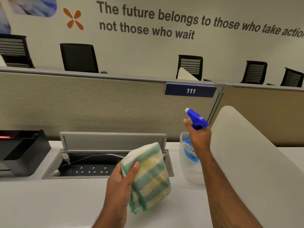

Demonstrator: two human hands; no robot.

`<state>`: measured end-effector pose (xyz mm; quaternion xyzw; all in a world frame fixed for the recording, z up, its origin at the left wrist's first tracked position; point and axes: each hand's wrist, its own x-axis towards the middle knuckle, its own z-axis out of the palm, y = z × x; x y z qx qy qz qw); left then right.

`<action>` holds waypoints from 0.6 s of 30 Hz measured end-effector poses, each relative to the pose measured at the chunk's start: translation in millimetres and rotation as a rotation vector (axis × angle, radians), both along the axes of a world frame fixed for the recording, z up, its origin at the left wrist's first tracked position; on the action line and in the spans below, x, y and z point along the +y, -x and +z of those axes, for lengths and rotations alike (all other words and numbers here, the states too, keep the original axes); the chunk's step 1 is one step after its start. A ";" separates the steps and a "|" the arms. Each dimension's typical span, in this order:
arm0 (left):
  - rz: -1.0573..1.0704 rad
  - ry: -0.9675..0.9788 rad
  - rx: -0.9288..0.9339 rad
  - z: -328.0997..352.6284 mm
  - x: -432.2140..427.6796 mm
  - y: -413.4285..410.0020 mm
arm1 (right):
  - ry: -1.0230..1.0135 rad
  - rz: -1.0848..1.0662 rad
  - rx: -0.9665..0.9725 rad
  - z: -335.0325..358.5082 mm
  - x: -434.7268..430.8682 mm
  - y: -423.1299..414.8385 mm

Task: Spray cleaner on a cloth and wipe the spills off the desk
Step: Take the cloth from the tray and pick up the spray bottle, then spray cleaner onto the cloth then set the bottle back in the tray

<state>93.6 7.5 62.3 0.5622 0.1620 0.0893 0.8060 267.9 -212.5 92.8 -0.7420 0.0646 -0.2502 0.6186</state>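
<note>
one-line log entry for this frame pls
phase: pre-spray | left hand: holds folded striped cloth above desk | right hand: grips spray bottle in clear bin | wiping: not started

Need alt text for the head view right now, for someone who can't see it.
A left hand holds a folded green-striped cloth above a white desk, while the right hand grips a blue-topped spray bottle over a clear container.

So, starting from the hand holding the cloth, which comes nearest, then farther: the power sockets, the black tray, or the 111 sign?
From the left hand, which holds the cloth, in the head view:
1. Power sockets, in the open desk recess just left of the hand.
2. Black tray, far left on the desk.
3. The 111 sign, up on the partition, behind and to the right.
</note>
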 end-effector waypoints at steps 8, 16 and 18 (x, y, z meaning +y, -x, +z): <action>0.016 0.022 -0.005 5.8 9.3 6.0 | -0.152 -0.082 -0.211 51.0 -6.0 20.1; 0.084 0.090 -0.041 48.2 32.1 13.5 | -0.111 0.232 -0.262 121.2 27.1 91.7; 0.116 0.088 -0.064 59.5 44.1 16.9 | -0.117 0.315 -0.219 123.6 43.9 114.9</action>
